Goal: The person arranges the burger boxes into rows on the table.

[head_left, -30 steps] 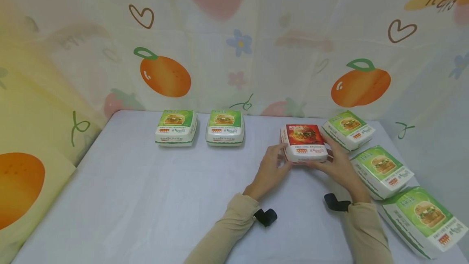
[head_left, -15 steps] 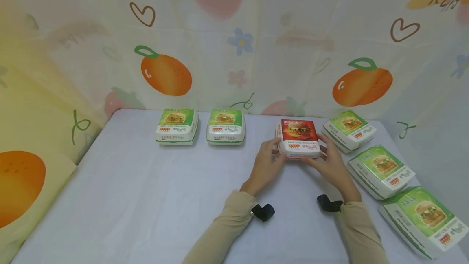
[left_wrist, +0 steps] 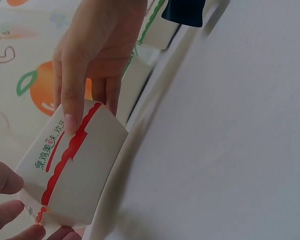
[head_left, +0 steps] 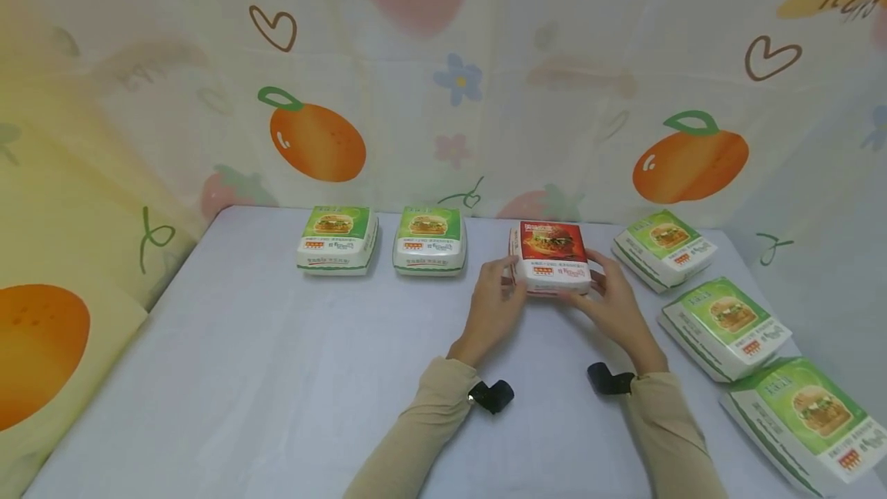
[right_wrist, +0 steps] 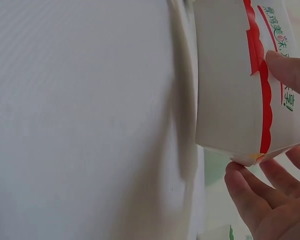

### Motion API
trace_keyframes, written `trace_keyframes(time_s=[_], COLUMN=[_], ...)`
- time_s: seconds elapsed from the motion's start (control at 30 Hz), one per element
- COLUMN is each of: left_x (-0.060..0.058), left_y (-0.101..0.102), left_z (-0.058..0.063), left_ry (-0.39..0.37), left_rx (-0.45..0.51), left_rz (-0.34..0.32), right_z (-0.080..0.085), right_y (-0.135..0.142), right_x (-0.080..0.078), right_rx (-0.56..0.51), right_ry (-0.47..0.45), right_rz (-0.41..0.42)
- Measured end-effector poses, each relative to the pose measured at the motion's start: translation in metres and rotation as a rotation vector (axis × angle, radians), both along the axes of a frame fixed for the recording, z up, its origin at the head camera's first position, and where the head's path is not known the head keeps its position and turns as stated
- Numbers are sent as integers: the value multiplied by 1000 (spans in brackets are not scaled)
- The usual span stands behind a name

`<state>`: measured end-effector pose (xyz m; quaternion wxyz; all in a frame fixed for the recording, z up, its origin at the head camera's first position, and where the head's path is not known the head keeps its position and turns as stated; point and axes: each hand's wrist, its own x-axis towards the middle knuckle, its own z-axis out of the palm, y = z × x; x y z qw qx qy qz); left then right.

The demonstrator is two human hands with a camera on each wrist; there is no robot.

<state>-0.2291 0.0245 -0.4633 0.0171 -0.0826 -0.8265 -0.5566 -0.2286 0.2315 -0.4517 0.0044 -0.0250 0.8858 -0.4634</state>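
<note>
Fruit-print cloth point(head_left: 402, 122) around a white table point(head_left: 242, 383) suggests a booth.

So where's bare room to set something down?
Widest: tabletop left of the left sleeve, in front of two back-left green boxes. Smaller: between that and the right sleeve. Crowded: right side, three green boxes beside the held red box.

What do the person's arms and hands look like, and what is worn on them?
The left sleeve and right sleeve are plain and beige, ending at the wrists. By each wrist, a small bent black piece sticks out; no cable shows. The left hand and right hand wear no gloves.
</note>
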Motion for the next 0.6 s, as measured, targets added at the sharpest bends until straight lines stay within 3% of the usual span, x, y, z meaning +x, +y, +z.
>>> trace_keyframes(time_s=[0.17,0.43,0.6], left_x=[-2,-3,-4], left_y=[-3,-6,-8], left_z=[1,0,-2], left_ry=[-11,-9,7], left_rx=[9,-22,-27], left_rz=[15,43,44], right_z=[0,1,-2], right_y=[-7,-21,-27], right_x=[-6,-14,-19], right_rx=[-25,26,3], right_ry=[1,-84,-67], right_rz=[1,-21,-13])
